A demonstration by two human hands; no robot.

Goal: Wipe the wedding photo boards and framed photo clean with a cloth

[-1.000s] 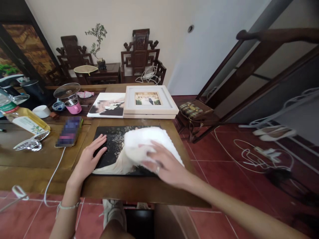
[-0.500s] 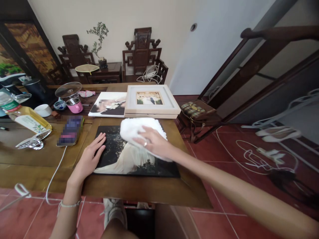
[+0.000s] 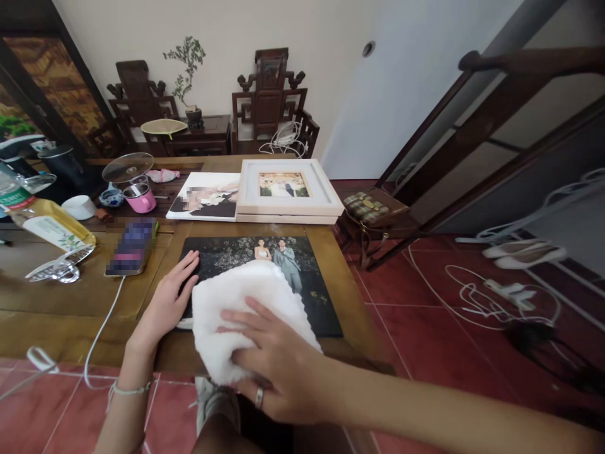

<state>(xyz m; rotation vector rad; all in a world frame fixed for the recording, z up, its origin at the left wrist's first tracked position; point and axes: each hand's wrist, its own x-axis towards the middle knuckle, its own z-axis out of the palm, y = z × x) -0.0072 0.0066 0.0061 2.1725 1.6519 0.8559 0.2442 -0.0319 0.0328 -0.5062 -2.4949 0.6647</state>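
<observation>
A dark photo panel [image 3: 316, 296] of two people in wedding clothes lies flat on the wooden table [image 3: 118, 321]. Over its lower part is a white towel [image 3: 250, 284], which also hangs past the table's front edge. My right hand [image 3: 278, 359] grips this towel, fingers pressed into it, a ring on one finger. At the panel's left edge my left hand [image 3: 172, 296] rests flat, its fingers stretched out. The panel's lower middle is hidden under the towel.
Behind the panel lie a boxed picture frame [image 3: 288, 214] and a white-edged photo album [image 3: 203, 195]. Left are a charging phone [image 3: 132, 246], a clear hair clip [image 3: 61, 265], an oil bottle [image 3: 51, 221] and a pink cup [image 3: 140, 198]. A plaid bag [image 3: 366, 208] sits right.
My right hand has drawn the towel from the panel's upper part down toward me, uncovering the two people pictured. My left hand has stayed in place.
</observation>
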